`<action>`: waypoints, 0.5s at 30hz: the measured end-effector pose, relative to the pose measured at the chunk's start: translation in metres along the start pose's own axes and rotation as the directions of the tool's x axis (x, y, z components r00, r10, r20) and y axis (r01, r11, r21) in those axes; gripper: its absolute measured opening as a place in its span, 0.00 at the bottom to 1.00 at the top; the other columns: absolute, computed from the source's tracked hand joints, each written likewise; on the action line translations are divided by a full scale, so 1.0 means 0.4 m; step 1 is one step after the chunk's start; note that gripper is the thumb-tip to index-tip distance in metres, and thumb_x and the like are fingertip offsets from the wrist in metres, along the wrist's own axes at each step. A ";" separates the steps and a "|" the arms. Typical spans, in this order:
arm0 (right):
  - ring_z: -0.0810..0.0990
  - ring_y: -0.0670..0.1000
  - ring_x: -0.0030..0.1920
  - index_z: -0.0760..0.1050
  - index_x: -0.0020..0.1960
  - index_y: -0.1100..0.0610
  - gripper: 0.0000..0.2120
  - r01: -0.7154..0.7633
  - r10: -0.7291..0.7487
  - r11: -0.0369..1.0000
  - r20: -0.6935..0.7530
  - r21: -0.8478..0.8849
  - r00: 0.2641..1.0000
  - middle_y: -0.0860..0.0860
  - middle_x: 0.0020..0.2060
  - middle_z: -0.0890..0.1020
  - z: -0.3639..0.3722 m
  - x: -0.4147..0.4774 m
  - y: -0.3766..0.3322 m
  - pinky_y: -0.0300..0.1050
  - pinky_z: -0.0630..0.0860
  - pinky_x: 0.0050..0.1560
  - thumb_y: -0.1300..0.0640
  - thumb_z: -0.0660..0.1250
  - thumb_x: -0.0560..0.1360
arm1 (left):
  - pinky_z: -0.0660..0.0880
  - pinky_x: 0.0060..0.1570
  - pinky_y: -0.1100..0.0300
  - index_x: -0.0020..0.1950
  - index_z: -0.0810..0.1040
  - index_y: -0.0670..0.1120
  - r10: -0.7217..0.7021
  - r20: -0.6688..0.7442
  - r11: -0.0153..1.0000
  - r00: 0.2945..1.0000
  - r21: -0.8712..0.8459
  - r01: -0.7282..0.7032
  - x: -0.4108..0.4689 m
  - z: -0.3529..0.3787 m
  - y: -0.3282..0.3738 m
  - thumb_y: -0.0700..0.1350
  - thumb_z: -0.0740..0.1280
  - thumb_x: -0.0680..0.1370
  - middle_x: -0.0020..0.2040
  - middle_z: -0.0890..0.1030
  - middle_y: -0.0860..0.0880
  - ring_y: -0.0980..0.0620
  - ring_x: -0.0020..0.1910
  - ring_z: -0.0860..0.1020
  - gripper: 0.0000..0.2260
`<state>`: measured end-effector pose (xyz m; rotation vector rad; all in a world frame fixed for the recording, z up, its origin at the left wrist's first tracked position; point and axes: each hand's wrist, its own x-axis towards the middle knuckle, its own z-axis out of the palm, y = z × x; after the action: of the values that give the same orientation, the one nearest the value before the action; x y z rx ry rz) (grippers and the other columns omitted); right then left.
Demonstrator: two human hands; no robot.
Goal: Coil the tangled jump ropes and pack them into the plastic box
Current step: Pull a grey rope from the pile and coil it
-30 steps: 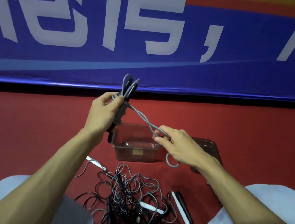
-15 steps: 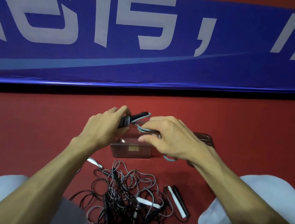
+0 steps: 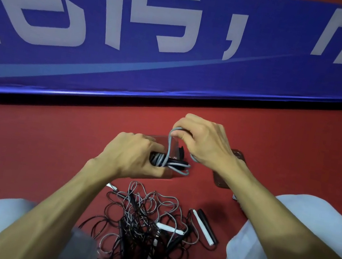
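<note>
My left hand (image 3: 131,156) grips a coiled grey jump rope (image 3: 168,164) with dark handles, held low over the clear plastic box (image 3: 173,147) on the red floor. My right hand (image 3: 204,144) pinches a loose loop of that same grey cord just above the box. Most of the box is hidden behind both hands. A tangled pile of black and grey jump ropes (image 3: 143,218) with white and black handles lies on the floor between my knees.
The box's dark lid (image 3: 224,179) lies on the floor to the right, partly under my right wrist. A black-and-white handle pair (image 3: 205,229) rests at the pile's right edge. A blue banner (image 3: 179,51) stands behind. My knees flank the pile.
Both hands have come down from chest height to the box, bringing the grey rope bundle with them. My right hand now lifts a loop of cord above the bundle.
</note>
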<state>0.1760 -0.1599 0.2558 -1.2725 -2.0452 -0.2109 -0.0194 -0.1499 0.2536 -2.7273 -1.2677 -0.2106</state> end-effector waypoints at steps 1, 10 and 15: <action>0.79 0.50 0.40 0.80 0.45 0.49 0.12 -0.027 0.027 1.000 -0.002 -0.006 1.000 0.45 0.40 0.80 0.004 0.000 0.011 0.42 0.66 0.33 0.44 0.61 0.76 | 0.67 0.35 0.56 0.44 0.76 0.55 -0.005 0.001 0.997 1.000 -0.073 0.005 -0.004 -0.007 -0.001 0.76 0.48 0.63 0.40 0.78 0.56 0.50 0.40 0.76 0.30; 0.81 0.51 0.44 0.78 0.53 0.49 0.09 -0.278 0.228 0.926 0.206 0.255 0.952 0.48 0.43 0.83 0.036 -0.011 0.046 0.48 0.76 0.42 0.47 0.63 0.79 | 0.71 0.25 0.69 0.61 0.78 0.45 -0.163 0.027 0.247 0.986 -0.967 0.068 -0.016 -0.062 -0.014 0.42 0.66 0.77 0.37 0.82 0.52 0.58 0.29 0.78 0.12; 0.72 0.41 0.24 0.74 0.40 0.56 0.11 -0.429 0.310 0.837 0.350 0.340 0.884 0.47 0.25 0.74 0.046 -0.011 0.016 0.36 0.66 0.29 0.51 0.69 0.77 | 0.72 0.24 0.60 0.66 0.77 0.53 -0.402 0.070 -0.001 0.913 -0.997 0.076 0.002 -0.050 -0.026 0.47 0.64 0.79 0.36 0.80 0.42 0.44 0.26 0.76 0.15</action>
<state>0.1738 -0.1511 0.2379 -1.4521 -1.8750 0.5890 -0.0284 -0.1461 0.2742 -3.0035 -1.9876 -2.3071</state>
